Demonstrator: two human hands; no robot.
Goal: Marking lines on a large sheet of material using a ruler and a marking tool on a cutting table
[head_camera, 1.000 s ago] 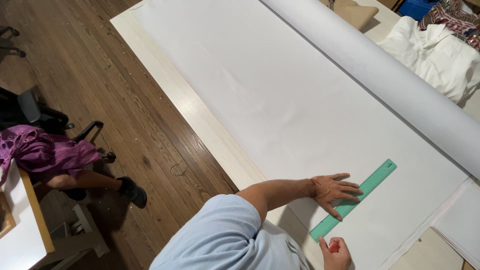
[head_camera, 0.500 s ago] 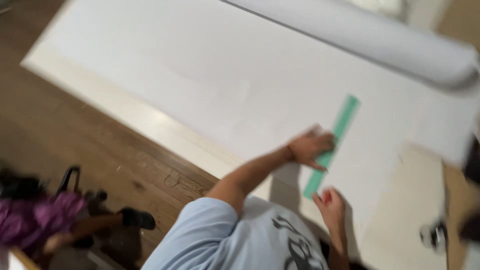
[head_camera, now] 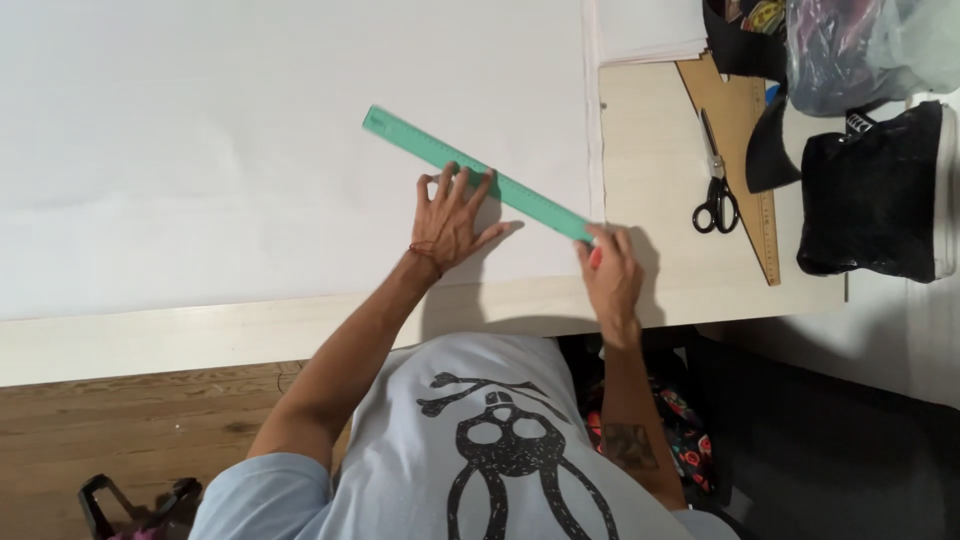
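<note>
The white paper sheet [head_camera: 250, 150] runs off the top and left edges. The left hand [head_camera: 450, 220] covers a stretch of the green ruler [head_camera: 475, 172], and the right hand [head_camera: 610, 275] hides its near end and most of a red pen-like thing; only a sliver shows. The ruler's markings are too small to read. The clear bag [head_camera: 860, 45] is cut by the top edge, its contents indistinct.

A ruler [head_camera: 478, 173] lies slantwise on the sheet of paper [head_camera: 230, 150] that covers the desk [head_camera: 660, 140]. The left hand [head_camera: 450, 215] rests on its middle; the right hand [head_camera: 610, 275] touches its lower-right end. Right of them, scissors [head_camera: 715, 185] lie on a set square [head_camera: 745, 150].
</note>
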